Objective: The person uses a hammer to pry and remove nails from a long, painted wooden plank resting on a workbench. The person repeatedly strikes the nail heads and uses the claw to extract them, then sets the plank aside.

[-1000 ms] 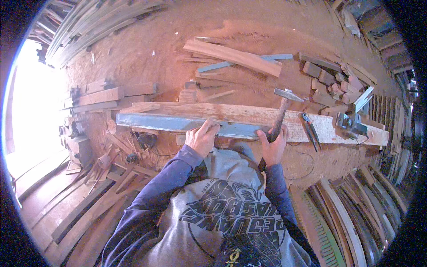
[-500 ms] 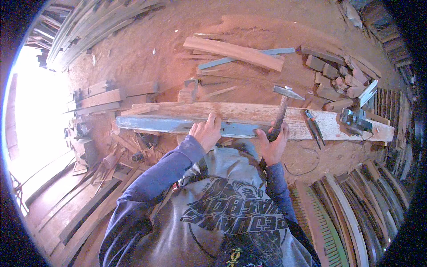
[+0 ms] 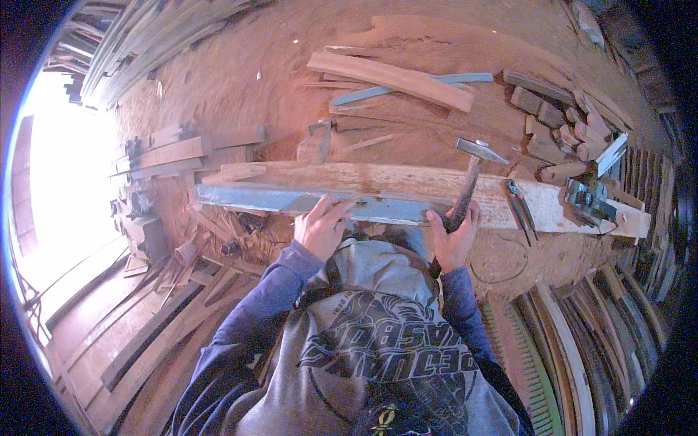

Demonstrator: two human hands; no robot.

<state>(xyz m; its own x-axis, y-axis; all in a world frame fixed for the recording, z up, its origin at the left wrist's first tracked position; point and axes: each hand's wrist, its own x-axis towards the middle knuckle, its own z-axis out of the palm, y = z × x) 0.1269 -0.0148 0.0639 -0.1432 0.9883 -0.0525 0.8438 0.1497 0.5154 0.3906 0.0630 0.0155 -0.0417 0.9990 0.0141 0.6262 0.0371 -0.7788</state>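
A long blue-painted wooden strip (image 3: 254, 198) lies along the near side of a broad plank (image 3: 407, 176) across my front. My left hand (image 3: 320, 227) is at the strip's near edge, fingers bent and drawn together; what they pinch, if anything, is too small to make out. A dark spot marks the strip just right of those fingertips. My right hand (image 3: 452, 240) is wrapped round the handle of a hammer (image 3: 469, 182), thumb beside the strip's right end. The hammer's metal head points up and away, over the plank's far edge.
Pincers (image 3: 520, 207) and a hand plane (image 3: 590, 201) rest on the plank's right part. Beyond lie loose boards (image 3: 389, 78) and a pile of wood offcuts (image 3: 556, 131) on reddish ground. Slats (image 3: 582, 341) lie at the near right, more timber (image 3: 171, 156) at the left.
My left hand has slid a little left and toward me along the strip, its fingers now bunched. The right hand still holds the hammer. The whole view has shifted slightly.
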